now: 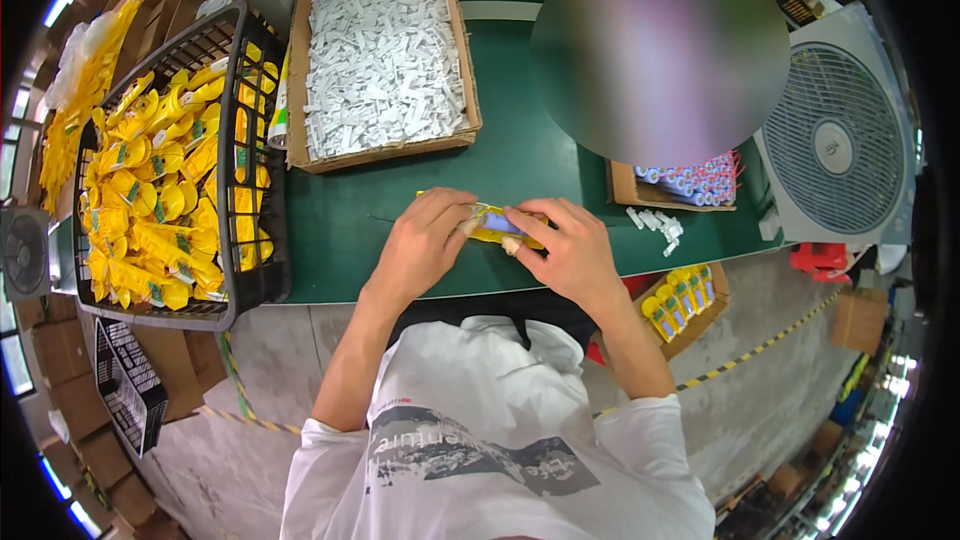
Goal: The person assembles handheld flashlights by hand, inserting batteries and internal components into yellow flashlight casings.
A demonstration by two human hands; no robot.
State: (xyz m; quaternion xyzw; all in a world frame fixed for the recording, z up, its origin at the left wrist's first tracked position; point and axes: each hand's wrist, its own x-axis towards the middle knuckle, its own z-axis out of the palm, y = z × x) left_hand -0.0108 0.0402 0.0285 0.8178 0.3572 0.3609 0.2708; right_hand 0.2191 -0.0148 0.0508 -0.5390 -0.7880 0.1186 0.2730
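Note:
Near the front edge of the green table, both my hands work on a yellow plastic housing (491,236) with a purple cylindrical cell (500,223) lying in it. My left hand (428,238) pinches the housing's left end, its fingertips hiding that part. On the other end, my right hand (572,248) is closed with the thumb below and fingers above. A thin dark wire (381,218) sticks out left of my left hand. Similar purple cells with red wires (690,182) fill a carton at the right. Small white plastic pieces (655,227) lie loose beside that carton.
A black plastic basket (237,155) heaped with yellow housings stands at the left. Beyond my left hand is a cardboard box (390,152) of white pieces. A grey fan (835,140) borders the table's right end; below it, a carton (712,312) holds yellow housings with cells.

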